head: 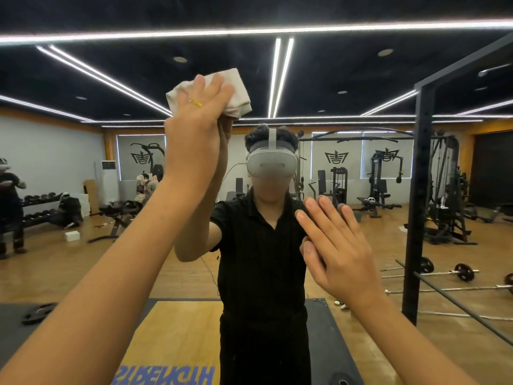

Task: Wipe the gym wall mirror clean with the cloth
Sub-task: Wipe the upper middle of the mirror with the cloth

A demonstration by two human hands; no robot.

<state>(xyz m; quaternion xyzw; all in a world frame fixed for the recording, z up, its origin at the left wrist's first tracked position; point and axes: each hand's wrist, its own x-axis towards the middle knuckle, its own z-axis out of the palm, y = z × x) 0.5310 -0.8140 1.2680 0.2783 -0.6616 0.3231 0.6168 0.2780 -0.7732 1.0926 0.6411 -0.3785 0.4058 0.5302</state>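
Off-white folded cloth (240, 93) lies flat against the large gym wall mirror (361, 79), high up and left of the reflected white headset (270, 165). The left hand (200, 126) presses it there, its fingers (216, 87) straight over the cloth rather than curled round it, a gold ring (195, 103) on one. Lower right, the right hand (338, 245) rests on the glass, fingers straight and slightly spread, holding nothing.

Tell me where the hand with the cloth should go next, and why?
Probably slide the left hand and its crumpled off-white cloth downward across the large wall mirror. The cloth is pressed flat high on the glass, while the bare right hand rests lower, so most glass lies below it.
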